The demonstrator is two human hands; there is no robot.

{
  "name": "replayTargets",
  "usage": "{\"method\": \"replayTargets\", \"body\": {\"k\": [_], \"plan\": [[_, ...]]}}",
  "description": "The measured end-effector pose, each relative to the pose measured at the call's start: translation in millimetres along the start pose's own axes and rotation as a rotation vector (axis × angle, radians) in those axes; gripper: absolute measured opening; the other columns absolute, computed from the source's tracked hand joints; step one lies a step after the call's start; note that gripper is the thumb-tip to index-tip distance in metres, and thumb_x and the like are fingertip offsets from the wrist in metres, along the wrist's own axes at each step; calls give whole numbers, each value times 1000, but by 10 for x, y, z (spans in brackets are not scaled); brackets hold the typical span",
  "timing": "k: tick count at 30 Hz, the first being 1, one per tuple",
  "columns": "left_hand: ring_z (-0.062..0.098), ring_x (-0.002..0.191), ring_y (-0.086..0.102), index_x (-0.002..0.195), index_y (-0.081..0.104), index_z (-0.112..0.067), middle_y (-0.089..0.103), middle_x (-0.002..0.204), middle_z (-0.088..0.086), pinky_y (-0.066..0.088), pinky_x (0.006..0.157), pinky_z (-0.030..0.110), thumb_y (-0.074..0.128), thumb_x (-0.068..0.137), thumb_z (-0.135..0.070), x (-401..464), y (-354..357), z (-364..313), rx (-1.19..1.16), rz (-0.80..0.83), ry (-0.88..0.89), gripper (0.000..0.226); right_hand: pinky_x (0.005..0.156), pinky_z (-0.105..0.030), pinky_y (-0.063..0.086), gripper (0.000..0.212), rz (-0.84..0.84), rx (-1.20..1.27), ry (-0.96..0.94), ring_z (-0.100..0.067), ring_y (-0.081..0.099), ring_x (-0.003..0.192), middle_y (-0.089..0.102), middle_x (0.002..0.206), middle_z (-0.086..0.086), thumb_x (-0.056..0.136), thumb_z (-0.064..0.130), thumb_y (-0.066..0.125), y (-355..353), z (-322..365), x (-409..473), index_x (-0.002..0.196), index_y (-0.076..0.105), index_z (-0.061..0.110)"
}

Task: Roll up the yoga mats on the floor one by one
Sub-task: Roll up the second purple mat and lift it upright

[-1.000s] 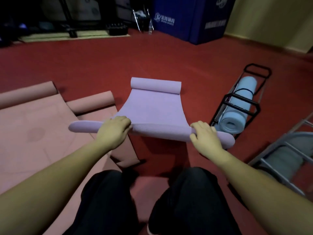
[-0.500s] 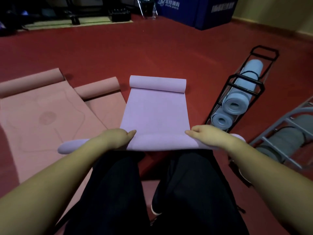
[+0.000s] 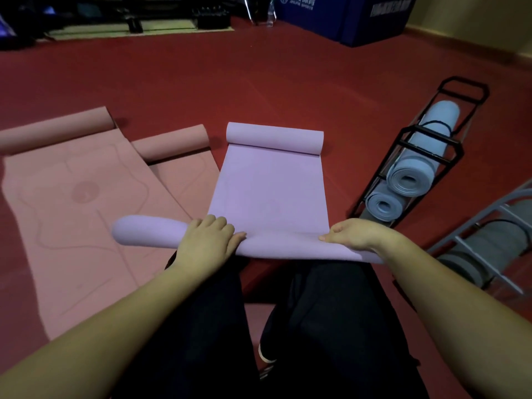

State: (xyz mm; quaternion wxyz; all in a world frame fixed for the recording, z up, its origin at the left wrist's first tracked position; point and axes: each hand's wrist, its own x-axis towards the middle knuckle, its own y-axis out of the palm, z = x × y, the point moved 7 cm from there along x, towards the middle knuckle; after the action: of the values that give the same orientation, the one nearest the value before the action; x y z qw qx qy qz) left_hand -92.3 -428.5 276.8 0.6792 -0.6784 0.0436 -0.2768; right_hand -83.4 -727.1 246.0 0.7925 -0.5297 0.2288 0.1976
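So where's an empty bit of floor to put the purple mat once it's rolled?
Bare red floor lies beyond the purple mat, up to the blue block. A narrower strip runs between the mat and the black rack. Left is crowded: two pink mats overlap there.

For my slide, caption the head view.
Both hands, left hand and right hand, rolling a purple yoga mat beside pink mats.

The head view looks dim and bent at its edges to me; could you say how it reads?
Head view: dim and soft, the far background nearly black; wide-angle bending bows the lilac mat roll near the left hand and stretches both forearms; the black rack leans.
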Motion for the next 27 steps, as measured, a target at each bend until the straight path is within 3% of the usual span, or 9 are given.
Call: {"method": "replayTargets", "body": {"k": [6,9,11,14,17,18,21,24,27], "plan": [[27,49,56,59,62,-15,51,58,2,38,39,28,52,86,-33,32,73,85,-21,91,-40,33,65,-34,36,51,-716,-277,-276,-32,58,80,58,74,-8,93,51,55,-72,270,-275,68,69,9],[25,40,53,66,68,-14,51,54,2,32,35,21,93,57,-21,32,177,80,-80,188,-14,28,68,-36,41,56,-672,-277,-187,-27,59,86,63,81,-5,96,60,39,136,209,-377,77,67,16],[25,38,51,74,70,-11,50,53,4,29,36,20,97,48,-17,54,164,53,-79,246,-5,38,63,-36,39,52,-718,-301,-181,-26,58,78,62,75,-2,93,62,34,190,208,-443,73,55,19],[26,46,53,80,69,-14,47,56,-1,41,40,26,89,68,-27,112,131,59,-60,257,-20,26,56,-33,36,49,-808,-384,-238,-28,55,63,55,61,0,88,60,37,275,306,-535,64,47,19],[28,44,51,77,72,-12,51,55,5,33,40,25,88,64,-22,43,159,12,60,254,24,22,60,-33,35,48,-801,-421,-218,-26,57,68,56,64,1,89,60,34,318,337,-511,64,47,22],[28,50,52,76,73,-11,52,57,7,31,45,28,76,76,-25,39,172,29,102,215,36,14,62,-34,33,49,-786,-398,-204,-26,57,73,58,69,1,91,61,29,275,341,-483,66,46,22],[29,63,51,71,68,-11,53,63,8,25,58,35,37,93,-30,54,113,73,125,149,7,42,71,-38,41,49,-626,-204,-109,-28,57,89,63,87,-4,97,59,26,155,256,-334,79,49,20],[29,60,52,70,70,-11,56,60,8,27,57,34,34,93,-25,44,93,26,178,100,95,45,77,-42,45,43,-535,-159,-97,-31,59,93,63,92,-8,99,57,29,139,271,-303,79,46,22],[29,48,54,71,71,-9,56,54,9,40,49,31,43,89,-24,41,110,95,144,215,126,37,71,-39,42,46,-457,-136,-66,-28,58,86,60,83,-2,99,59,32,96,280,-332,77,47,21]]}}
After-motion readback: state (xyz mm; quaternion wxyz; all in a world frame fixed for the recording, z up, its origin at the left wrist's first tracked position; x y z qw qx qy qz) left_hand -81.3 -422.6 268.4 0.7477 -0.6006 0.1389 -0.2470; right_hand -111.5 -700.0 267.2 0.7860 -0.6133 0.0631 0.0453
